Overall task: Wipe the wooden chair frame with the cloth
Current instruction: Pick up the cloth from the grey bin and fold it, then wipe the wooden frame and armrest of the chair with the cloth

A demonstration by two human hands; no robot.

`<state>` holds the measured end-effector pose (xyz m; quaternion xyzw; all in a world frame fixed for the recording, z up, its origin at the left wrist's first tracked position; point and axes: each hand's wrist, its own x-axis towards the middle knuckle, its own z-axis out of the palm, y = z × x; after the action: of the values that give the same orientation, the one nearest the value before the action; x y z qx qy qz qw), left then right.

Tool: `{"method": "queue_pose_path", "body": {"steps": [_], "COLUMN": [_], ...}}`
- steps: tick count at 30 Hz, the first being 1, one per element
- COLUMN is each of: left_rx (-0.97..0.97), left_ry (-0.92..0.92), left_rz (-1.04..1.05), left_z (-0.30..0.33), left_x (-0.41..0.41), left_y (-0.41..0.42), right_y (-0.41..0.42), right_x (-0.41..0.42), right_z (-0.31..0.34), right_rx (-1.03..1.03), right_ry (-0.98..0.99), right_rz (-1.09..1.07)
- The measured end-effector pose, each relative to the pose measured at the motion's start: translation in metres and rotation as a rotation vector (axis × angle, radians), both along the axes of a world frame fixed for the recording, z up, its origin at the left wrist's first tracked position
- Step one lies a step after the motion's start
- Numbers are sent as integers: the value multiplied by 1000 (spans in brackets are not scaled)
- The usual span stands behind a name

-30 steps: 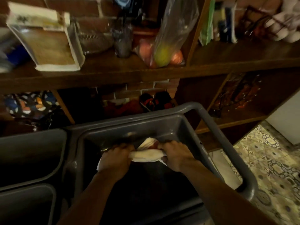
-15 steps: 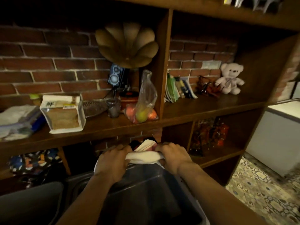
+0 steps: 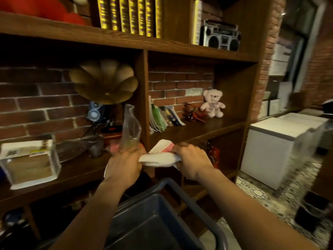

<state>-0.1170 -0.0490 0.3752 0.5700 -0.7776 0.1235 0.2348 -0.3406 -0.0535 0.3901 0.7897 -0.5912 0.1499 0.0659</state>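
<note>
A white cloth [image 3: 158,157] with a pink stripe is twisted between both hands, held in the air above a grey plastic tub [image 3: 153,219]. My left hand [image 3: 124,163] grips its left end and my right hand [image 3: 191,159] grips its right end, both fists closed around it. No wooden chair frame shows in the view.
A dark wooden shelf unit [image 3: 146,98] against a brick wall stands straight ahead, holding a gramophone horn [image 3: 104,82], a plastic bag [image 3: 130,129], books, a pink teddy bear [image 3: 212,103] and a boombox [image 3: 220,36]. A white chest freezer [image 3: 281,147] stands on the patterned floor at right.
The view has tilted up from the tub to the shelves. Both hands have lifted the twisted cloth out of the tub and still hold it the same way.
</note>
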Motion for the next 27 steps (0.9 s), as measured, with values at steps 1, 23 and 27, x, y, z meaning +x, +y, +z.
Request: {"method": "queue_pose_path", "body": {"steps": [1,23,27], "left_rx": [6,85,139], "left_ry": [0,-31,-61], "left_rz": [-39,-735,-839], "left_z": [1,-102,-129], "left_x": [-13,-353,-413], "left_y": [-4,32,55], "right_y": [2,180,215], "right_x": [-12,-297,-346], "right_z": [0,-100,-128], "right_rx": [-8,63,116], "right_ry": [-12,-12,-43], "right_rz": [-37,-614,-694]}}
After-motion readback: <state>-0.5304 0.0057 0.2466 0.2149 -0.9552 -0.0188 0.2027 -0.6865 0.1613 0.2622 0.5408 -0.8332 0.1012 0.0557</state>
